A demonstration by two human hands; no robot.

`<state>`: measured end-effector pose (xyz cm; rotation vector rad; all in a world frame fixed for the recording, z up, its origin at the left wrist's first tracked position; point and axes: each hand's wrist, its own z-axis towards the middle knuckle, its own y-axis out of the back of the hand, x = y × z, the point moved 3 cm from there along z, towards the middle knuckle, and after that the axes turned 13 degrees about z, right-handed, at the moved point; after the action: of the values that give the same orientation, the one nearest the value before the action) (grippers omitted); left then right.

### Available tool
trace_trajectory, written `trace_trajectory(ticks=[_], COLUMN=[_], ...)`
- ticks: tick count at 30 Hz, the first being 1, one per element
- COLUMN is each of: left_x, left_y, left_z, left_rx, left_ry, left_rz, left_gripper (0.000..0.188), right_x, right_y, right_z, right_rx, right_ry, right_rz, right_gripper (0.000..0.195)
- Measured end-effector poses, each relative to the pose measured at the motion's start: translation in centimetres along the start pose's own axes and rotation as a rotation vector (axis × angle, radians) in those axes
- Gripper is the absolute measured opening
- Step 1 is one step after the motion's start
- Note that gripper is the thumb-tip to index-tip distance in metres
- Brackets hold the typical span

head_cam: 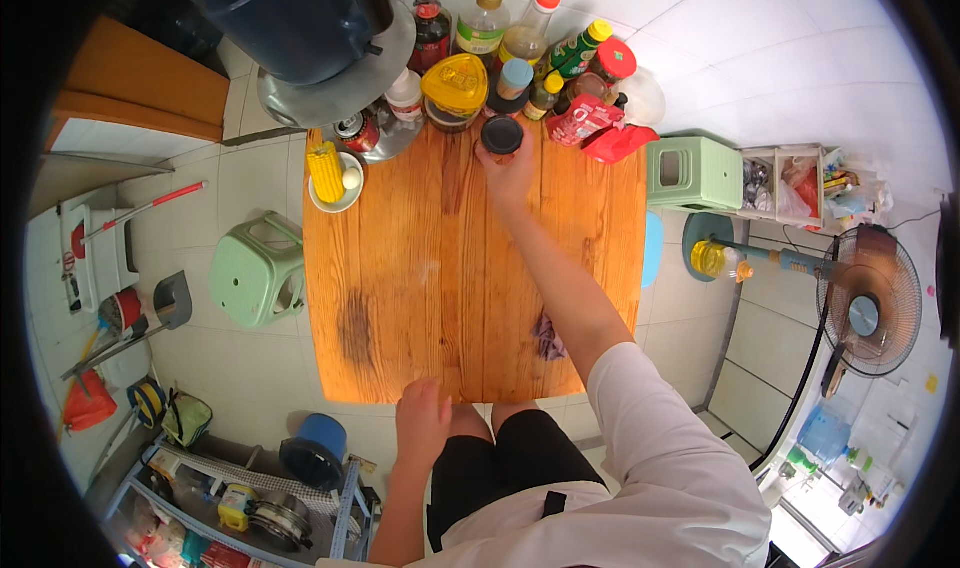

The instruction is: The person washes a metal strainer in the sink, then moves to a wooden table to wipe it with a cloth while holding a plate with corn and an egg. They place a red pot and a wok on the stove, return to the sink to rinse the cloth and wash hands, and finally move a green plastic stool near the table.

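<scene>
My right hand [512, 164] reaches to the far side of the wooden table [420, 268] and is closed around a jar with a black lid [502, 134]. Just beyond it stand a jar with a light blue cap [516, 79], a tub with a yellow lid [455, 84] and a small bottle with a yellow cap [544, 95]. Red packets [585, 120] lie to its right. At the table's near edge is my left hand [424, 414], its fingers partly curled and nothing visible in it. A crumpled purple cloth [550, 337] lies beside my right forearm.
A white bowl [336, 206] holds corn and an egg at the far left of the table. Several condiment bottles line the wall. Green plastic stools [255, 272] stand at both sides. A standing fan [870, 305] is at the right, a blue bucket [319, 440] at the lower left.
</scene>
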<state>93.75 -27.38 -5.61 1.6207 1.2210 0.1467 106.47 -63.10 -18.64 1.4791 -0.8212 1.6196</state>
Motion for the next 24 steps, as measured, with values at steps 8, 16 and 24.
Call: trace_trajectory(ticks=[8,16,24], left_x=[-5.0,-3.6,0.3], left_y=[-1.1,-1.6,-1.3], left_z=[1.7,2.5,4.3], left_rx=[0.013,0.031,-0.013], left_ry=[-0.07,-0.084,0.058], left_rz=[-0.083,-0.045,-0.082], left_gripper=[0.036,0.035,0.036], right_x=[-2.5,-1.2,-2.5], right_y=[5.4,8.1,26.0], right_z=[4.8,-4.1,-30.5], right_rx=[-0.137,-0.027,0.719], right_ry=[0.166,0.087,0.0], right_rz=[-0.111,-0.302,-0.898], right_gripper=[0.064,0.078,0.047])
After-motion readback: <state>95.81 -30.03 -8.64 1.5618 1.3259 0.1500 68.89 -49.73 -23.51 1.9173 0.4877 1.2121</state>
